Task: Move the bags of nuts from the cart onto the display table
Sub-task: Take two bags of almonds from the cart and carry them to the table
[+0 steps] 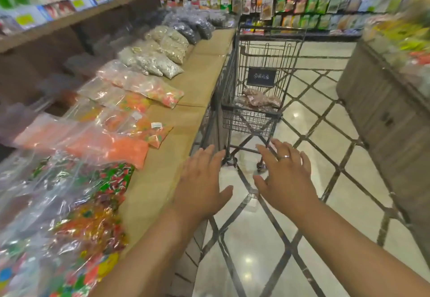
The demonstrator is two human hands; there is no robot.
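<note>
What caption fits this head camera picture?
Both empty hands, left hand and right hand, reach toward a cart holding bags of nuts.

To my left the display table carries rows of clear candy bags and seed bags along its brown top.

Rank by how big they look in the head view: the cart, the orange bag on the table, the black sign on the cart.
1. cart
2. orange bag, though it lies nearer the camera
3. black sign
</note>
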